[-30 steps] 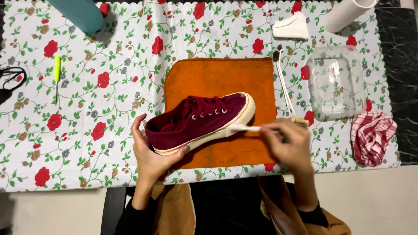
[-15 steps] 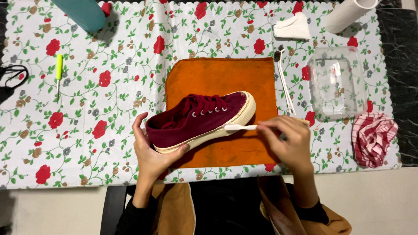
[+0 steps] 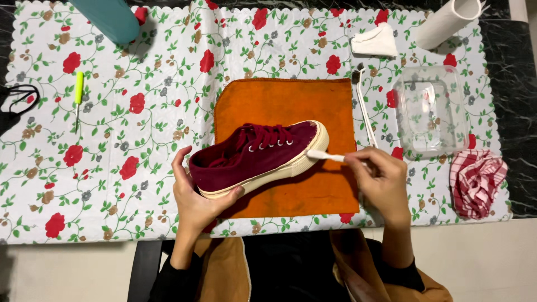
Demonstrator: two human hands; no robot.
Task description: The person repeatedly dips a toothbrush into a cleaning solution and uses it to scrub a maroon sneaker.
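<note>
Mid-frame on the orange cloth (image 3: 279,100) | I'm seeing left hand (image 3: 196,204) fingers gripping maroon sneaker (image 3: 251,159) heel | right hand (image 3: 383,184) fingers pinching white brush (image 3: 324,156), scrubbing toe rim | sole cleaning seemingly underway, unfinished.

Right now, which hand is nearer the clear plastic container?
Right. The right hand sits just left of and below the clear plastic container; the left hand grips the shoe's heel, far left.

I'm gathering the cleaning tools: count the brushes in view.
2. One white brush is in the right hand, its head at the toe of the maroon shoe. A second brush lies just right of the orange cloth. Others may be hidden.
</note>
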